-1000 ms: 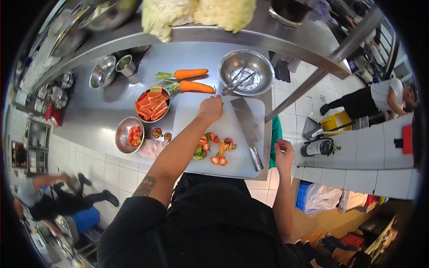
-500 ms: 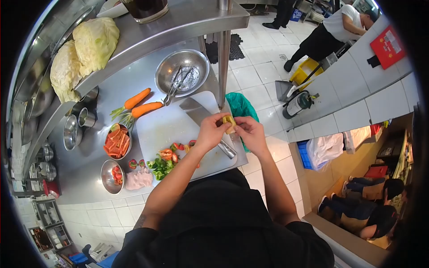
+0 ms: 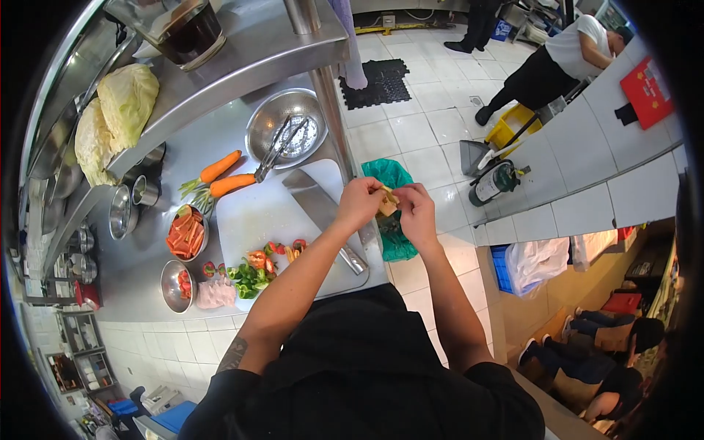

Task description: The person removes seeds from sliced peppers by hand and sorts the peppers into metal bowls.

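Observation:
Both hands are over the right edge of the counter, above a green plastic bag [image 3: 398, 247]. Between the fingertips of my left hand [image 3: 359, 204] and my right hand [image 3: 419, 214] is a small yellowish vegetable piece [image 3: 387, 204]; its exact kind is unclear. Left of my hands, a cleaver [image 3: 314, 199] lies across the white cutting board [image 3: 246, 220], its handle toward me. Green pepper pieces [image 3: 249, 279] and red pepper pieces [image 3: 259, 258] sit at the board's near left, partly behind my left forearm.
Two carrots [image 3: 220, 167] lie beyond the board, near a steel colander [image 3: 264, 121] with tongs [image 3: 275, 150]. Left stand a bowl of carrot slices [image 3: 185, 235] and a steel bowl [image 3: 173, 286] with red pieces. Cabbage [image 3: 128, 106] rests on the raised shelf. Other people are farther off.
My hands have shifted right relative to the board, from above its edge to over the green bag, with the yellowish piece still in them. The camera view has turned somewhat.

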`<state>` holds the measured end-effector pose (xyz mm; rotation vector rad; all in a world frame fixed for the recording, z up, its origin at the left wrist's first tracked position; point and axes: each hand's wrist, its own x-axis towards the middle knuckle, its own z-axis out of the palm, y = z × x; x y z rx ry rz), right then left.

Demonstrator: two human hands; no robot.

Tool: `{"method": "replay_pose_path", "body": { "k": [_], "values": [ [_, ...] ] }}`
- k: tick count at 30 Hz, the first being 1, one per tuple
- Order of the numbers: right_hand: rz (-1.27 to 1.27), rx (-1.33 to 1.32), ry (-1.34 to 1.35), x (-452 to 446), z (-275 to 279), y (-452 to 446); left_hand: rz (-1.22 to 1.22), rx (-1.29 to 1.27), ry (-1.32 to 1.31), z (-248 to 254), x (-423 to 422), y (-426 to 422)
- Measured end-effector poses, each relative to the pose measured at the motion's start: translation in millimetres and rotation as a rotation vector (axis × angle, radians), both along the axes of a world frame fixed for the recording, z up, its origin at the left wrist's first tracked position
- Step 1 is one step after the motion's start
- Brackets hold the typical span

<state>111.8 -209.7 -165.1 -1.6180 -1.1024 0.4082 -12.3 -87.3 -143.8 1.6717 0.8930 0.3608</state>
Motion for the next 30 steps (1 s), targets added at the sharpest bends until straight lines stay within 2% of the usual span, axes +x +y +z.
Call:
{"method": "replay_pose_path", "body": {
  "k": [1,2,3,6,8,9,10,11,15,17,19,21,23,25,29,30],
  "values": [
    [0.005,0.004,0.004,-3.0,11.6,0.1,0.089,0.116,0.006,0.2,5.3,-1.6],
    [-0.039,0.014,-0.184,-9.0,23.5,0.1,0.176,0.233,0.012,0.8,10.9,-2.7],
    [-0.086,0.024,-0.373,-14.0,31.4,1.9,0.177,0.24,0.012,3.3,17.4,-4.1],
    [-0.162,0.046,-0.462,-20.6,20.9,8.4,0.308,0.193,-0.066,6.2,32.8,-14.5],
    [-0.178,0.099,-0.399,-17.5,13.8,12.3,0.336,0.277,-0.05,5.4,38.2,-16.1],
    [-0.127,0.081,-0.282,-15.0,12.3,12.4,0.341,0.28,-0.044,2.1,40.4,-11.9],
    [-0.079,0.058,-0.16,-13.8,10.0,11.4,0.336,0.24,-0.058,-2.1,40.4,-8.8],
    [-0.078,0.052,-0.148,-11.1,6.8,10.5,0.329,0.195,-0.071,-7.4,39.3,-8.1],
    [0.069,0.106,-0.328,8.2,4.5,17.6,0.281,0.131,-0.055,-8.8,38.0,1.5],
    [0.122,0.141,-0.423,12.9,3.1,17.2,0.113,0.284,0.092,-9.6,37.8,9.5],
    [0.238,0.049,-0.515,17.2,3.6,12.8,0.173,0.29,0.115,-14.9,37.5,14.3],
    [0.23,0.098,-0.523,21.7,-4.2,5.6,0.224,0.298,0.135,-26.0,38.9,20.1],
    [0.214,0.146,-0.536,29.7,-16.0,3.5,0.284,0.17,-0.016,-44.2,42.3,26.9],
    [0.088,-0.066,-0.523,35.4,-28.2,0.5,0.296,0.065,-0.029,-31.3,45.5,22.5],
    [-0.091,-0.051,-0.512,35.4,-31.0,1.6,0.279,-0.17,-0.058,-0.8,53.2,10.8],
    [-0.124,-0.082,-0.216,29.6,-25.2,2.7,0.275,-0.174,-0.053,-10.4,53.1,10.6]
  ]
}}
